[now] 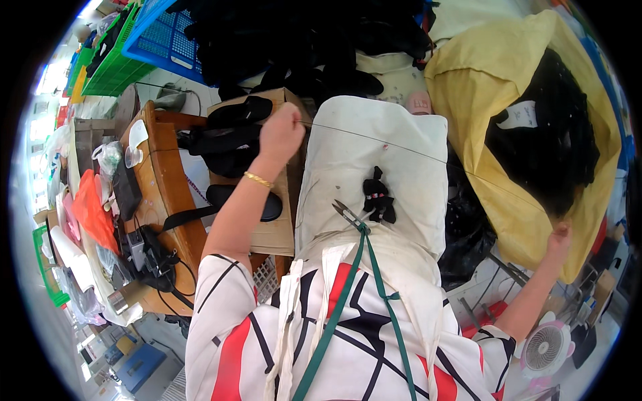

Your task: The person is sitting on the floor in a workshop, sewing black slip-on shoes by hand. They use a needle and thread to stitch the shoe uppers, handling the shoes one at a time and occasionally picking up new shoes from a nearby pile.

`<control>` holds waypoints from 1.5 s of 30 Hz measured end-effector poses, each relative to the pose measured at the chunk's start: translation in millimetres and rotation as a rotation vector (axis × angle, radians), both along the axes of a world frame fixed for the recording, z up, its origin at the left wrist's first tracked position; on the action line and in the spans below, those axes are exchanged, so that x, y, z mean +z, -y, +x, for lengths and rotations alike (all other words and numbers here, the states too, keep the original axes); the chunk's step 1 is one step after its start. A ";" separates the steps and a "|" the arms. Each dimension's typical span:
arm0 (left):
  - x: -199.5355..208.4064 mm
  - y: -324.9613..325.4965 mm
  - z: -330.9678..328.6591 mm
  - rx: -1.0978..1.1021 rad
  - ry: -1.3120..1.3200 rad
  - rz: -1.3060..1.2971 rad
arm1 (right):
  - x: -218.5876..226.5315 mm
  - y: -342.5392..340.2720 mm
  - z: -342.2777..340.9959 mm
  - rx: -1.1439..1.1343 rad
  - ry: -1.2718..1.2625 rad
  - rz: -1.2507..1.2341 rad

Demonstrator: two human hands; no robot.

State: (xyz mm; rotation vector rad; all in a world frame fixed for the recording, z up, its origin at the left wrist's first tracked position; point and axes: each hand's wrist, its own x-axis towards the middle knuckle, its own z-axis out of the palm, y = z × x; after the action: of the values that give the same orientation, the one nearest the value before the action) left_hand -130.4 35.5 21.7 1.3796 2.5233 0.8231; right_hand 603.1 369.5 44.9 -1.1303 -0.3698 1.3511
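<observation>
the left hand (281, 131) and right hand (559, 238) pinch a thread (374, 139), tight over the white pad (338, 164) and yellow bag (465, 90). a black bundle (377, 197) and snips (350, 215) lie below; a box (275, 238) stands left.

From my end I can see a loose white shirt (364, 321), red blocks, black lines, gold-toned bracelet (258, 180), cream straps (289, 314), green neck cord (329, 321).

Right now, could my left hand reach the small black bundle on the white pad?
Probably yes: nothing visible covers the small black bundle, though the left hand seems to grip a dark thread.
</observation>
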 end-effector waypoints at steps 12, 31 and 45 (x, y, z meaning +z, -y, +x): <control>-25.2 -30.7 139.6 -0.541 0.045 -0.275 | 14.0 29.3 -23.2 0.025 0.529 0.192; 17.7 -5.6 104.1 0.005 1.144 0.137 | -27.5 212.2 -429.5 1.233 0.539 0.310; 48.8 18.0 95.7 -0.049 1.407 0.075 | 0.8 238.9 -467.8 1.229 0.253 0.146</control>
State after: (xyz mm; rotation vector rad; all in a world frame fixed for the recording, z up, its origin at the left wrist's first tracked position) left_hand -34.7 17.4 70.5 0.4520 1.3314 1.2418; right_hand 135.4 130.6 45.8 -0.9377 -1.4875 2.1565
